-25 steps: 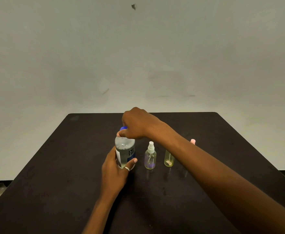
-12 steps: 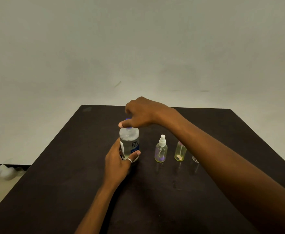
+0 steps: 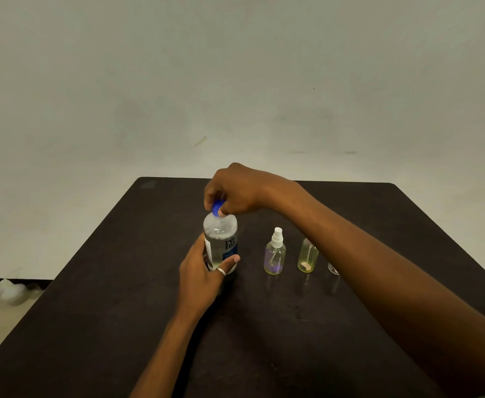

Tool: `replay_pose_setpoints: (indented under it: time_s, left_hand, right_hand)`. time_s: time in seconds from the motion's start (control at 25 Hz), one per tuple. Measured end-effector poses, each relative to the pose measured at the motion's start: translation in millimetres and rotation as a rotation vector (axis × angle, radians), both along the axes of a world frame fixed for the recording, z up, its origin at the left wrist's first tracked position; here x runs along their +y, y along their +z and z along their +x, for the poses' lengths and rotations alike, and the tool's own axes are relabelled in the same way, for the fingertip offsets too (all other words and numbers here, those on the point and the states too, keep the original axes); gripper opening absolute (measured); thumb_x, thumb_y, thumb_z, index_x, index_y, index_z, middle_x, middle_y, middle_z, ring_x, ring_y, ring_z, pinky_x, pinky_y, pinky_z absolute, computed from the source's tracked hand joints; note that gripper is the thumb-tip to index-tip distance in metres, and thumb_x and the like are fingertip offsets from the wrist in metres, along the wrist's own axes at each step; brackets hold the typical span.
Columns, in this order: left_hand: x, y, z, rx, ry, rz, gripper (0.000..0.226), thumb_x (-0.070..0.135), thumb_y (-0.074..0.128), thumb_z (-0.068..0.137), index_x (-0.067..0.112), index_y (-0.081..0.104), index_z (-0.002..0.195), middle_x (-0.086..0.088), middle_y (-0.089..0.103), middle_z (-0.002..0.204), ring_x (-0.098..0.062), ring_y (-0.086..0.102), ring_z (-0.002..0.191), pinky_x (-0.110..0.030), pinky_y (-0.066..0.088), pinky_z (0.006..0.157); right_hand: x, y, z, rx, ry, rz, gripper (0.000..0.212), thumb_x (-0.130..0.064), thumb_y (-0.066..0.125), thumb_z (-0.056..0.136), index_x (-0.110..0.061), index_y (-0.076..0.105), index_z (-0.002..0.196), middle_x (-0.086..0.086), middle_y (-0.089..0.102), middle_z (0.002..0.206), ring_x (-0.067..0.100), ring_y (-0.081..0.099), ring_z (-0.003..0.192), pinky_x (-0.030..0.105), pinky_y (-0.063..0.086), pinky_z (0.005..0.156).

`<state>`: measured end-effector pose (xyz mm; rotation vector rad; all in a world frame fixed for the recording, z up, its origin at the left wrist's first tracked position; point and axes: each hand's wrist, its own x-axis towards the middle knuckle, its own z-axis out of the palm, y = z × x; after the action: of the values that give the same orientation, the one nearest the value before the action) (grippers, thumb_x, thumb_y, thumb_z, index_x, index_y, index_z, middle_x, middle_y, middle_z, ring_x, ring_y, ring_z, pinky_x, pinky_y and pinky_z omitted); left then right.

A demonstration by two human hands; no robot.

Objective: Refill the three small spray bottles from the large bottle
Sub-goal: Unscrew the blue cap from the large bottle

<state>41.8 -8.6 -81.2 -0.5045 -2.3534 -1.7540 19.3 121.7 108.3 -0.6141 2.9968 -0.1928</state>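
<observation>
1. Currently the large bottle (image 3: 220, 242) is stood upright on the bench (image 3: 92, 311), gripped round its body by the left hand (image 3: 204, 274), while its blue cap (image 3: 217, 207) is pinched by the right hand (image 3: 235, 191). If the lower grip is slackened during twisting, the bottle could be spun or tipped.
2. The first spray bottle (image 3: 275, 255), second spray bottle (image 3: 308, 255) and largely hidden third spray bottle (image 3: 333, 268) are overhung by the right forearm, so one could be knocked over on withdrawal.
3. Liquid could be squeezed out once the cap is freed.

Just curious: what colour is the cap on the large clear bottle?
Blue. The small round plastic cap shows best in the head view.
</observation>
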Motion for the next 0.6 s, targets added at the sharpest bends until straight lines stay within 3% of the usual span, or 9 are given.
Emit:
replay_pose_setpoints:
  time_s: [0.12, 0.2, 0.24, 0.32, 0.44, 0.52, 0.6]
  left_hand:
    - [0.2, 1.0, 0.8, -0.003, 0.004, 0.004, 0.062, 0.032, 0.083, 0.077, 0.05, 0.048, 0.124, 0.033, 0.059, 0.111, 0.022, 0.054, 0.103, 0.001, 0.043, 0.077]
    - [0.6, 1.1, 0.8, 0.003, 0.006, 0.012, 0.06, 0.031, 0.083, 0.077, 0.053, 0.048, 0.119, 0.032, 0.06, 0.111, 0.021, 0.055, 0.104, 0.0, 0.043, 0.078]
    - [0.9, 1.1, 0.8, 0.001, 0.008, 0.014, 0.059, 0.031, 0.083, 0.077, 0.054, 0.048, 0.119, 0.032, 0.06, 0.111, 0.02, 0.055, 0.104, 0.0, 0.043, 0.078]
    - [0.9, 0.3, -0.3, 0.0, 0.01, 0.013, 0.061, 0.033, 0.083, 0.076, 0.052, 0.049, 0.123, 0.032, 0.06, 0.113, 0.019, 0.055, 0.106, -0.001, 0.045, 0.078]
    - [0.1, -2.7, -3.2, -0.007, 0.019, 0.017, 0.063, 0.037, 0.083, 0.076, 0.045, 0.051, 0.13, 0.03, 0.061, 0.116, 0.016, 0.056, 0.108, -0.006, 0.047, 0.08]
    - [0.3, -3.9, -4.3, -0.009, 0.023, 0.022, 0.064, 0.037, 0.083, 0.076, 0.041, 0.051, 0.132, 0.026, 0.062, 0.119, 0.011, 0.058, 0.11, -0.01, 0.048, 0.082]
    - [0.2, -3.9, -4.1, -0.007, 0.027, 0.023, 0.063, 0.037, 0.083, 0.076, 0.046, 0.051, 0.129, 0.024, 0.062, 0.12, 0.007, 0.059, 0.111, -0.013, 0.048, 0.085]
  right_hand:
    - [-2.2, 0.4, -1.5, 0.021, -0.052, 0.013, 0.032, -0.033, 0.07, 0.087, -0.011, 0.069, 0.11, 0.005, 0.07, 0.107, 0.021, 0.065, 0.097, 0.033, 0.054, 0.086]
    - [-6.6, -1.9, -1.4, 0.102, -0.133, 0.056, 0.042, -0.049, 0.065, 0.087, -0.008, 0.068, 0.081, 0.006, 0.068, 0.079, 0.021, 0.064, 0.075, 0.033, 0.053, 0.071]
    - [-8.5, -3.7, -1.4, 0.138, -0.163, 0.063, 0.045, -0.05, 0.064, 0.088, -0.01, 0.06, 0.067, 0.005, 0.061, 0.066, 0.019, 0.059, 0.063, 0.032, 0.05, 0.064]
    - [-11.4, -5.9, -1.0, 0.164, -0.16, 0.075, 0.044, -0.043, 0.066, 0.089, -0.013, 0.051, 0.06, 0.002, 0.054, 0.061, 0.015, 0.052, 0.057, 0.029, 0.043, 0.06]
    - [-9.9, -5.0, -3.1, 0.085, -0.068, 0.041, 0.013, -0.025, 0.07, 0.087, -0.012, 0.071, 0.089, 0.003, 0.07, 0.09, 0.017, 0.063, 0.081, 0.027, 0.048, 0.069]
    - [-6.2, -2.5, -1.2, 0.025, -0.023, 0.001, 0.021, -0.013, 0.069, 0.086, -0.015, 0.072, 0.106, 0.001, 0.07, 0.107, 0.017, 0.064, 0.097, 0.025, 0.05, 0.078]
    - [-4.1, -3.0, 0.4, 0.002, 0.002, -0.026, 0.031, -0.012, 0.068, 0.087, -0.017, 0.068, 0.118, 0.001, 0.068, 0.116, 0.018, 0.062, 0.105, 0.026, 0.05, 0.084]
